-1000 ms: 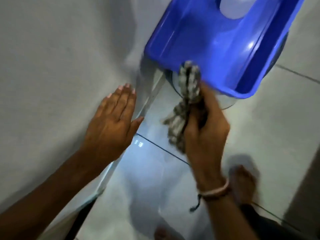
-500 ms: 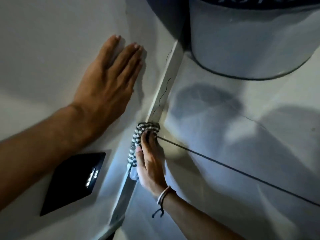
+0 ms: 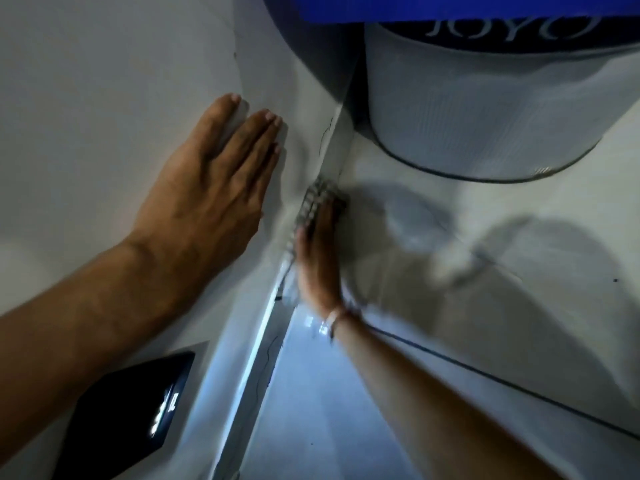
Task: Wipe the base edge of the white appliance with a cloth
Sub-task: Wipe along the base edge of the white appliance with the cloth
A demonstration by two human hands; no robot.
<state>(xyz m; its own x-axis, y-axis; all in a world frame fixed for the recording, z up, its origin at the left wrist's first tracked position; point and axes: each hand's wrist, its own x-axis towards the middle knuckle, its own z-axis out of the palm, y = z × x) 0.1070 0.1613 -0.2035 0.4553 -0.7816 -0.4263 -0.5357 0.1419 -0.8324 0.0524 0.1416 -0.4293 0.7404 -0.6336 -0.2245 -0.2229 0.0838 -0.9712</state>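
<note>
The white appliance fills the left side, its base edge running diagonally down to the floor. My left hand lies flat and open against the appliance's side, fingers together. My right hand presses a black-and-white striped cloth against the base edge where it meets the floor. The cloth shows above and left of my fingers; the rest is under my palm. A white bracelet sits on my right wrist.
A white tub with a dark blue band reading JOYO stands on the floor just beyond the cloth, with a blue basin on top. A black panel is set into the appliance at lower left. Tiled floor with a dark grout line.
My right hand brought the cloth down from mid-air to the base edge and has since slid it further along the edge toward the tub. My left hand stays flat on the appliance.
</note>
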